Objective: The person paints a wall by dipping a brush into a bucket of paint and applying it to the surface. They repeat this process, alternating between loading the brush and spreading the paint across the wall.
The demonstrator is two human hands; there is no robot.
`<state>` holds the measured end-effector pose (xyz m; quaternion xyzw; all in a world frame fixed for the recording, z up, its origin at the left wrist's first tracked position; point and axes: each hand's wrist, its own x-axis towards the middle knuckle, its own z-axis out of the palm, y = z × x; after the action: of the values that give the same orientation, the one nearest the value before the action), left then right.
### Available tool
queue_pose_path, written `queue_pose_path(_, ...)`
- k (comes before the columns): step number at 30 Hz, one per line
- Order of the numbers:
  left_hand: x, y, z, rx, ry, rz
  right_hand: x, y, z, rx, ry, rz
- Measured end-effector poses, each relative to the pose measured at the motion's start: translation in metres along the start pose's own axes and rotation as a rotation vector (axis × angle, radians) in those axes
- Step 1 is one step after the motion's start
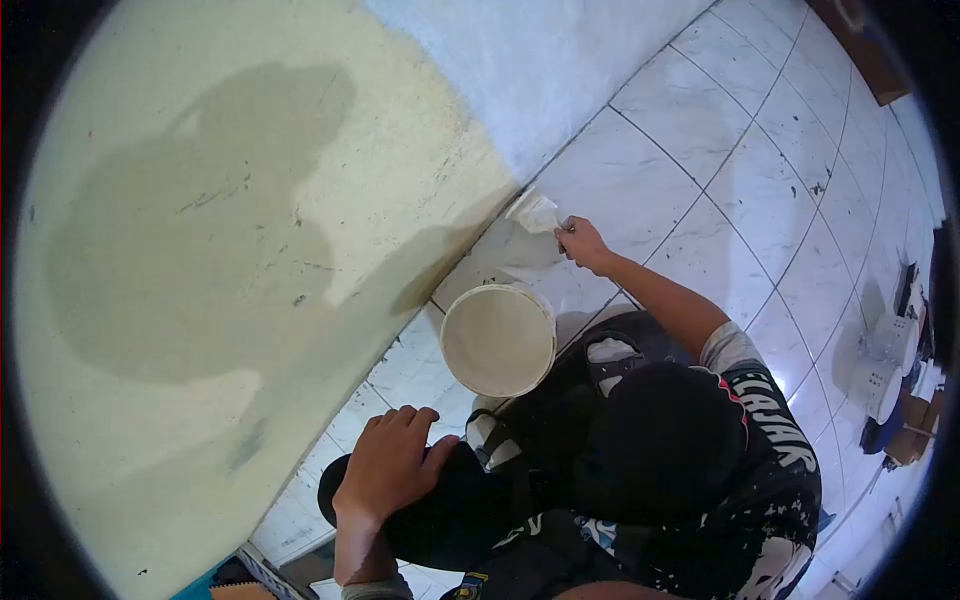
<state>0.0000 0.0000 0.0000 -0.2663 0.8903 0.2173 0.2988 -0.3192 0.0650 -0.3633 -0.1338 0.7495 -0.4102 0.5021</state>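
Observation:
My right hand (582,243) is closed round the handle of a wide paintbrush (533,211). Its whitish head is close to the line where the wall meets the floor. A round bucket (498,341), holding off-white paint or a similar liquid, stands on the tiles between my right hand and my left. On my dark-clad knee (440,520) rests my left hand (393,460), holding nothing, its fingers stretched out and slightly apart.
The yellow wall (250,200) has scuffs and a whitish coated area (560,60). Marble-patterned tiles (740,170) carry dark specks. White perforated items and a brown box (910,425) lie far right; a crate (270,575) is at lower left.

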Motion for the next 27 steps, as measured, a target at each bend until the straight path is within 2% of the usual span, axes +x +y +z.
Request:
queue_pose_path(8, 0.005, -0.006, 0.007, 0.016, 0.048, 0.011, 0.014, 0.000, 0.005, -0.081, 0.016, -0.082)
queue_pose_path(17, 0.006, -0.008, 0.008, 0.001, 0.037, 0.012, 0.016, -0.005, 0.008, -0.065, 0.002, -0.030)
queue_pose_path(23, 0.005, -0.009, 0.007, 0.026, 0.034, 0.003, 0.012, -0.010, 0.011, -0.087, 0.017, -0.097)
queue_pose_path(27, 0.003, -0.009, 0.007, 0.006, 0.051, 0.009, -0.014, -0.038, 0.012, -0.026, 0.025, -0.139)
